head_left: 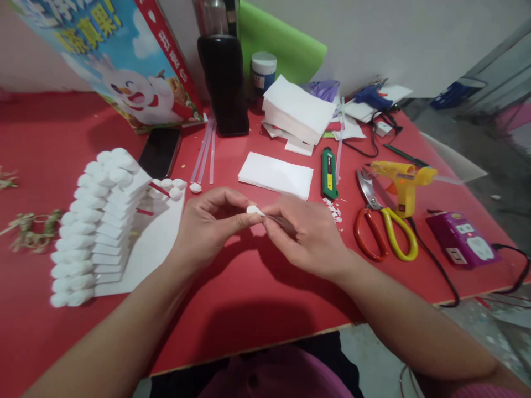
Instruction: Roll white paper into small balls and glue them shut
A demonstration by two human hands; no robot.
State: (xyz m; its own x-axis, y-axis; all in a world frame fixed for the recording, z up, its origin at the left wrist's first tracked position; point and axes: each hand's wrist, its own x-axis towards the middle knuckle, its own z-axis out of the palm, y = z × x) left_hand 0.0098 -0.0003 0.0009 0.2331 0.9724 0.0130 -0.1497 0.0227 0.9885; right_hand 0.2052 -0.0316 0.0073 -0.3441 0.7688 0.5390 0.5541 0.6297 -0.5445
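Above the front middle of the red table, my left hand [209,224] pinches a small white rounded piece [252,209] between thumb and fingers. My right hand [309,235] meets it from the other side, its thumb and fingertips closed on the narrow end of the same piece. Past my hands lies a flat stack of white paper strips [276,174]. To the left, white puffy-ended paper pieces [78,237] are laid in overlapping rows, partly on a white sheet [155,237]. A few loose white puffs [176,193] lie near my left hand.
On the right are a green utility knife [329,174], shears [374,235] with red and yellow handles, a yellow glue gun [402,179] and a purple power socket box [462,237] with cords. Behind stand a black bottle [226,83], a phone [161,152] and a printed box [136,72].
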